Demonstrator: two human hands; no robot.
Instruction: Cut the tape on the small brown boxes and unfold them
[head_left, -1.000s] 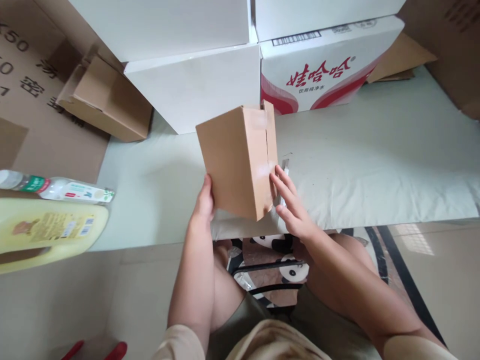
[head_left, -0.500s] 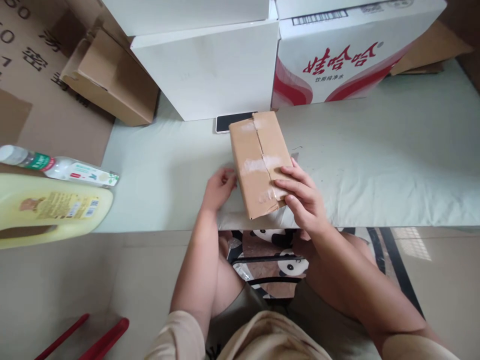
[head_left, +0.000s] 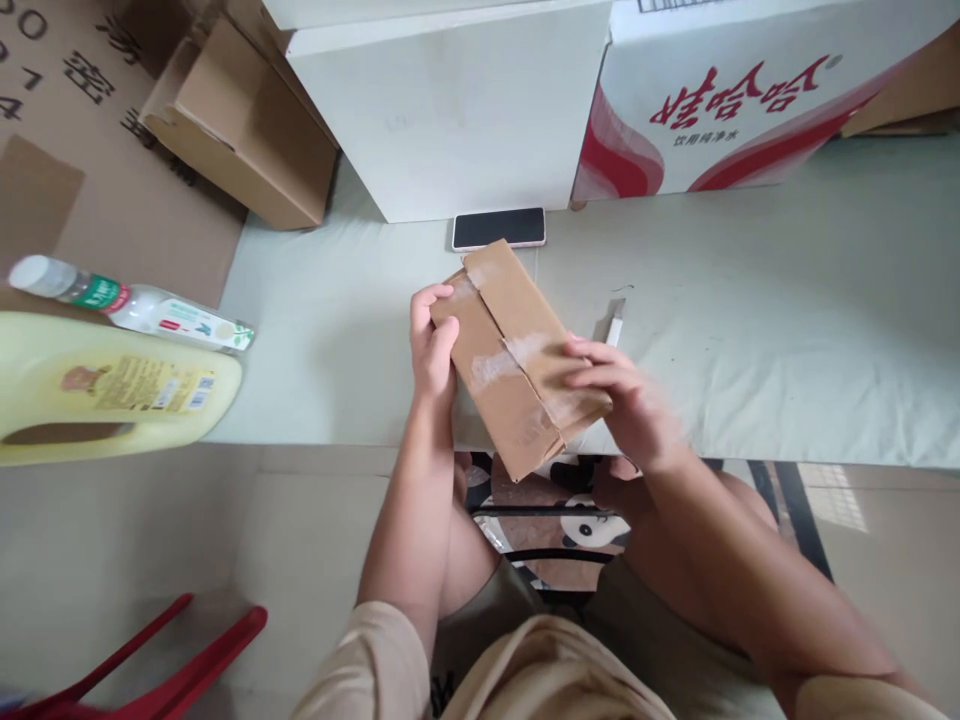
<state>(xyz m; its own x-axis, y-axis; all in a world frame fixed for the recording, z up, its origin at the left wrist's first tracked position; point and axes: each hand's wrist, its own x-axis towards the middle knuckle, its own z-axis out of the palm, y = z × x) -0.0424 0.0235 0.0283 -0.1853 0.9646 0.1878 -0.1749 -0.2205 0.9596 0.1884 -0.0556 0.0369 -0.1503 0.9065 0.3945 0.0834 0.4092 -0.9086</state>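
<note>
A small brown cardboard box [head_left: 517,345] tilts above the edge of the cloth-covered surface, its taped seam facing up. The strips of clear tape look wrinkled, and a flap edge stands slightly apart at the near right corner. My left hand [head_left: 433,345] grips the far left edge, thumb on top. On the right side, my right hand [head_left: 634,400] has its fingers over the top edge; it is slightly blurred and its thumb is hidden. Just beyond those fingers lies a small white utility knife [head_left: 616,322].
A phone [head_left: 499,229] lies against a large white carton [head_left: 457,120]; a red-and-white water carton [head_left: 720,120] stands beside it. At left are a brown box [head_left: 247,120], a clear bottle [head_left: 142,305] and a yellow jug [head_left: 150,385]. Red chair-like legs [head_left: 202,660] show at lower left.
My left hand has moved up and taken hold of the box's far left edge. The box has turned counterclockwise, and the utility knife and whole phone have come into sight.
</note>
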